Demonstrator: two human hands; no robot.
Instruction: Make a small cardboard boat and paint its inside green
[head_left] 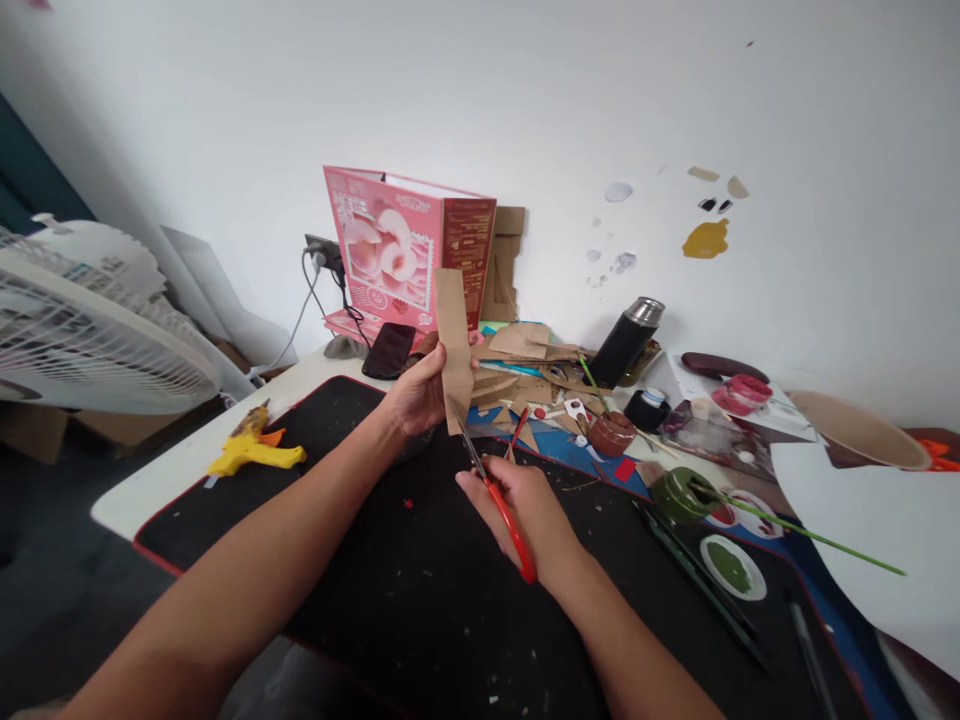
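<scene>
At left, the fan (97,330) stands beside the worktop (124,495); if running, which I cannot tell, it could push light scraps about. On the mat's left part lies a yellow glue gun (259,450); its tip, if hot, could burn a straying forearm. In the middle, the left hand (420,395) pinches a cardboard strip (454,350) upright between thumb and fingers, above the mat. A loose pinch could let it twist, making a cut wander. The scissors (506,525) meet its near end, just below those fingers, so a slip could nick them. The right hand (532,510) is closed around the red handles. Farther right, a brush (810,535) juts from the green paint jar (682,495); a sleeve or elbow catching it could tip the paint.
</scene>
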